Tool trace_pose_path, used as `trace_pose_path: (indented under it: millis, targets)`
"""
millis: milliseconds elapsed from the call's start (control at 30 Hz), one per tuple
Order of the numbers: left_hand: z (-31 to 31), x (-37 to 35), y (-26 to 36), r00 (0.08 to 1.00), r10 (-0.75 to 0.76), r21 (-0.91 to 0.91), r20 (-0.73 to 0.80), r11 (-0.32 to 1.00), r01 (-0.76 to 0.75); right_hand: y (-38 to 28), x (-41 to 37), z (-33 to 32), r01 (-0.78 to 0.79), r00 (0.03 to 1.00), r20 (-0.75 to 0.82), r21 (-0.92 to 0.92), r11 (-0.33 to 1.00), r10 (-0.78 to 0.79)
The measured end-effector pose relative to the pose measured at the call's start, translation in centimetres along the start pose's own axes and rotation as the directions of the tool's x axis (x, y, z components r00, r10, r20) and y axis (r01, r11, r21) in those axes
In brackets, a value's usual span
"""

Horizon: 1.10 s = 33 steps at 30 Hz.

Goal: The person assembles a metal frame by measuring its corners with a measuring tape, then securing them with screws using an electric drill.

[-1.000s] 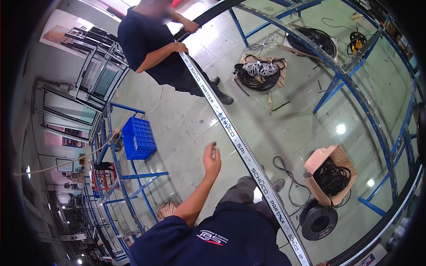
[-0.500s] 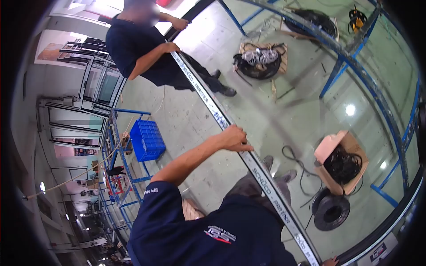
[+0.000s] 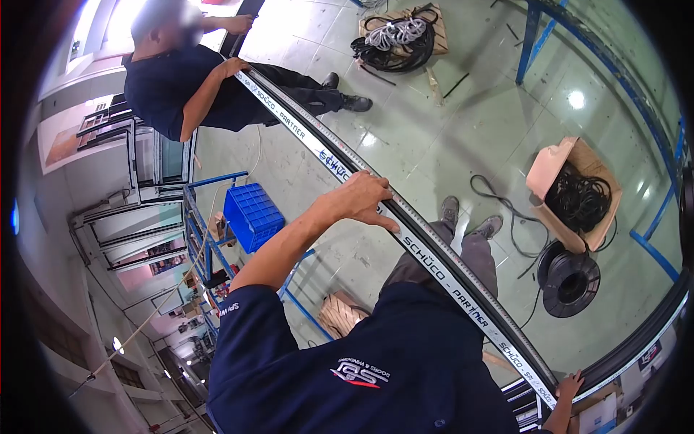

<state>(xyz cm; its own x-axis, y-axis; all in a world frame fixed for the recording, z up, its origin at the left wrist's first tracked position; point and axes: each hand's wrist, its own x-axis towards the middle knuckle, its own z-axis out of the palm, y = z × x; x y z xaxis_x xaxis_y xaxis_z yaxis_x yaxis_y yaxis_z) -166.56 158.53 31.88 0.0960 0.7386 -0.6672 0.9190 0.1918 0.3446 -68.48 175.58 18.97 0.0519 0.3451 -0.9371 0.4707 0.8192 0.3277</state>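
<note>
My left hand [image 3: 357,198], close to the centre, is clasped round the long profile [image 3: 446,280], thumb on the lettered face. The profile slants from 11 o'clock down to 4 o'clock, where my right hand [image 3: 567,390] touches its end; whether those fingers grip I cannot tell. A co-worker's hand [image 3: 230,68] rests on the 11 o'clock end, and a carton [image 3: 551,165] sits at 3 o'clock

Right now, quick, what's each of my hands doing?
Left hand: closed over the long, straight black profile with a white printed face.
Right hand: at that profile's near end; open or closed cannot be told.
</note>
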Motion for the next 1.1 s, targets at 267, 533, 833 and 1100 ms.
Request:
trace_pose_path:
  millis: [267, 533, 833, 1100]
  targets:
    - [0.4, -0.3, -0.1, 0.995, 0.034, -0.023, -0.09, 0.999, -0.036, -3.4, -0.3, -11.4, -0.229, 0.952, 0.236, 0.14, 0.963, 0.192]
    - [0.4, 0.1, -2.4, 0.991, 0.115, -0.071, -0.064, 0.99, -0.119, -22.5, 1.0, -47.7, 0.682, 0.73, -0.632, 0.695, 0.227, -0.259]
    - [0.5, 3.6, -9.8, 0.829, 0.549, -0.243, 0.106, 0.823, -0.514, -53.9, -7.8, -88.0, 0.773, 0.39, -0.676, 0.609, -0.176, -0.626]
    - [-0.4, 5.0, -16.7, 0.512, 0.796, -0.421, 0.322, 0.605, -0.676, -62.7, -9.6, -101.3, 0.854, 0.45, -0.48, 0.479, 0.205, -0.753]
